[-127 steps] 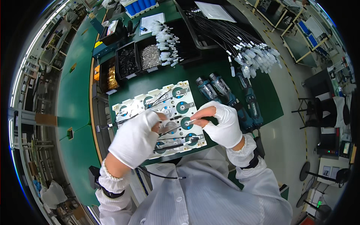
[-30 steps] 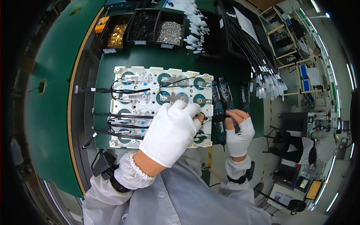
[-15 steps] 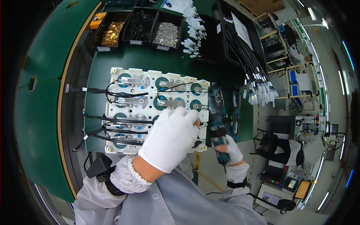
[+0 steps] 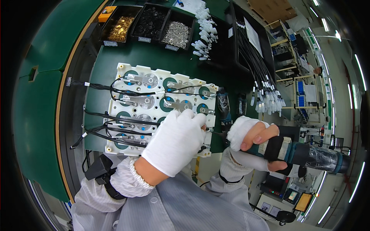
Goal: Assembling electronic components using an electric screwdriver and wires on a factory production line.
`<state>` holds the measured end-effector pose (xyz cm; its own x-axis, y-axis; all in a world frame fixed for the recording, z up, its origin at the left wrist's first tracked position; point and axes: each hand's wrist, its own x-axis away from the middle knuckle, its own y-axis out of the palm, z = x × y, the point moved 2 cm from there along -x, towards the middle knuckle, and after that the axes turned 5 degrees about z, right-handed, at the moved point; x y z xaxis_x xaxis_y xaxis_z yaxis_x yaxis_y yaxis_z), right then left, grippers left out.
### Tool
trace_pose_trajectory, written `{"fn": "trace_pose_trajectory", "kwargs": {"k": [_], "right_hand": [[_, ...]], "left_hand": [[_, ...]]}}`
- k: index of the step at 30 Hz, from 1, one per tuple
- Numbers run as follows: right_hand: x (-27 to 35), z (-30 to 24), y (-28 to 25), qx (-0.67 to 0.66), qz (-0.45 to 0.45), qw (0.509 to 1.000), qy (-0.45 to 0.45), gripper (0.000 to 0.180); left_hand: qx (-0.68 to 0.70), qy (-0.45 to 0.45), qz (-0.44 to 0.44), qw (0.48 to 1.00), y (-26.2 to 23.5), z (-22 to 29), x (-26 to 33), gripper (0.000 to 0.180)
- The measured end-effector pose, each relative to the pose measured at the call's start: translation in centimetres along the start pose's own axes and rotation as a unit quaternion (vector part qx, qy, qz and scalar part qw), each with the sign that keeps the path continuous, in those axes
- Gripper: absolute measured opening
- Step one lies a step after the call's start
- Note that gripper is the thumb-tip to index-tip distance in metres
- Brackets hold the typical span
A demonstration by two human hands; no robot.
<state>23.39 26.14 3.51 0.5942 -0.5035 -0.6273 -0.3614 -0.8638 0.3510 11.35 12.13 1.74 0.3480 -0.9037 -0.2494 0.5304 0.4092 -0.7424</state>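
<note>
A white plastic frame (image 4: 156, 103) with round openings, metal tabs and clear round parts lies on the green table, with black cable bundles (image 4: 121, 116) across its left side. My left hand (image 4: 173, 140), in a white fingertip-less glove, rests over the frame's lower right part. Its fingers are closed together, and what they pinch is hidden under them. To the right of the frame, my right hand (image 4: 252, 136) grips a teal and black power screwdriver (image 4: 285, 151). The tool lies nearly level, its thin bit pointing left toward my left fingertips.
Two more power tools, one (image 4: 223, 103) beside the frame and another (image 4: 241, 104) farther right, lie on the table. Behind are black bins of brass parts (image 4: 120, 29), black parts (image 4: 151, 21) and silver screws (image 4: 177, 34). White-tipped cables (image 4: 266, 90) hang from a black tray.
My right hand has lifted the power screwdriver off the right side and swung it level, bit toward the frame. My left hand stays on the frame. The view has shifted slightly.
</note>
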Motion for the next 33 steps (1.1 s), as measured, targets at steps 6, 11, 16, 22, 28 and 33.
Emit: {"fn": "trace_pose_trajectory", "kwargs": {"k": [6,11,16,22,28,33], "right_hand": [[0.1,0.3,-0.2,0.050,-0.026,0.998,0.039,0.079],[-0.4,0.3,0.1,0.066,-0.032,0.997,-0.002,0.080],[-0.3,0.3,-0.7,0.071,-0.042,0.996,0.031,0.077],[-0.6,0.3,-1.2,0.064,-0.091,0.992,0.055,0.076],[-0.5,0.6,-0.4,0.060,-0.094,0.990,0.091,0.076],[-0.2,0.6,-0.3,0.103,-0.068,0.986,0.113,0.076]], "left_hand": [[-0.018,0.041,-0.024,0.999,0.3,-0.4,0.1,0.011],[0.026,-0.018,-0.005,0.999,0.5,-0.4,0.1,0.012],[0.035,-0.043,-0.013,0.998,0.5,-0.4,0.1,0.012],[0.065,-0.048,0.002,0.997,0.6,-0.4,0.0,0.011],[0.065,-0.066,0.012,0.996,0.2,-0.3,0.0,0.011],[0.054,-0.049,0.011,0.997,0.6,-0.4,0.2,0.010]]}}
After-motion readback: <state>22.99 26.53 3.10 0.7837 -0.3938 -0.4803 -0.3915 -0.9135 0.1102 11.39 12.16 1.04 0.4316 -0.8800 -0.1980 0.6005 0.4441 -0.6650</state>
